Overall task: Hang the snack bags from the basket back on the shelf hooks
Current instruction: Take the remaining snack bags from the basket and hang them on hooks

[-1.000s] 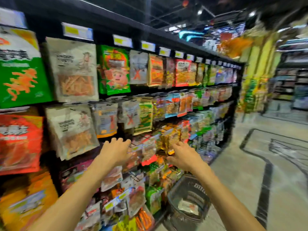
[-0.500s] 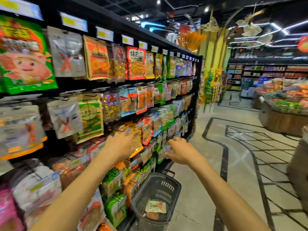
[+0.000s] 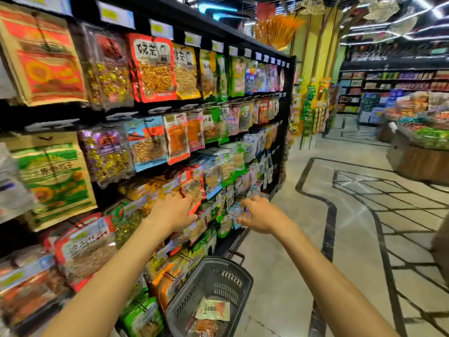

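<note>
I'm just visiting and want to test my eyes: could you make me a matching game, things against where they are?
Things:
1 basket
2 left hand
3 right hand
4 pale snack bag

Places:
A at small bluish packets on the shelf
B on the floor by the shelf
C in the basket
D on a red-edged bag

Pairs: 1-B, 2-D, 3-A, 4-C.

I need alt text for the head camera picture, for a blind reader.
Two bare hands reach to snack bags hanging on a store shelf: the left hand touches a red bag, the right hand is at small bags further along. A dark basket below holds more bags.
</note>
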